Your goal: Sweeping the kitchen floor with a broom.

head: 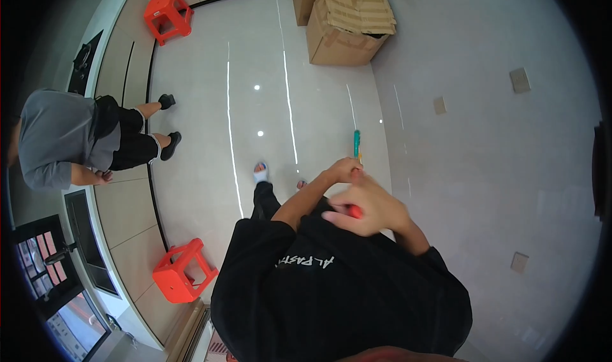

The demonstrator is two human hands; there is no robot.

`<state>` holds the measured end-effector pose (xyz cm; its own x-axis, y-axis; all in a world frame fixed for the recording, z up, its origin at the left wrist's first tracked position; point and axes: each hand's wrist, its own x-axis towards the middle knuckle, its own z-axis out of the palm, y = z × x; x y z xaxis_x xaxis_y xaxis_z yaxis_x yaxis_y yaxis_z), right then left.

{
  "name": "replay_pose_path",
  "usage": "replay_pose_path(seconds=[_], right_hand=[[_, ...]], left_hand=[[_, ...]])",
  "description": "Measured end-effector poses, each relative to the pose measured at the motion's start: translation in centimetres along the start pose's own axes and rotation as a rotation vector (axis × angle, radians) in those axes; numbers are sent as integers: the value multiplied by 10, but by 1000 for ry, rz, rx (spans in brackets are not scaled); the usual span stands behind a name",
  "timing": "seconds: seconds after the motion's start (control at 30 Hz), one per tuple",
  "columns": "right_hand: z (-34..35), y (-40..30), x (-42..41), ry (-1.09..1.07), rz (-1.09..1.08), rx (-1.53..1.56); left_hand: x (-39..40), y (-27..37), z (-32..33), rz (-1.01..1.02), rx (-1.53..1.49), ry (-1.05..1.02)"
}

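Note:
In front of my chest, my left hand (346,170) is closed around the near end of a slim tool (357,142). Its teal part points away from me, with a bit of yellow by my fingers. My right hand (370,210) is nearer to my body, blurred, its fingers curled around a red object (355,212). Some red also shows between the two hands. Whether the red and teal parts belong to one tool, I cannot tell.
Cardboard boxes (345,46) stand against the right wall (483,171), which carries socket plates (520,80). Red plastic stools (168,15) (179,278) stand by the kitchen counter (126,204) on the left. Another person (71,132) faces that counter. Glossy tiles (205,94) cover the floor.

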<state>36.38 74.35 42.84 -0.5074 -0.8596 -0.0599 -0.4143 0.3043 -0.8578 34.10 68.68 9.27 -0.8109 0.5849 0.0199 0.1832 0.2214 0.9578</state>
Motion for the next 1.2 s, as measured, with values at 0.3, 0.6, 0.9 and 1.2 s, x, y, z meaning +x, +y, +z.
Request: replay_pose_path(seconds=[0.3,0.6,0.9,1.2], right_hand=[[-50,28,23,573,-305,554],[-3,139,252,332,-159,774],[-35,73,363,-134,-196,338],[-11,53,435,-428,-126,133]], left_hand=[[28,-45,-163,-54,434,83],[-107,-200,-398,-346,504,385],[-87,-212,-376,-116,123,460],[-33,-239,-342,-3,65,240]])
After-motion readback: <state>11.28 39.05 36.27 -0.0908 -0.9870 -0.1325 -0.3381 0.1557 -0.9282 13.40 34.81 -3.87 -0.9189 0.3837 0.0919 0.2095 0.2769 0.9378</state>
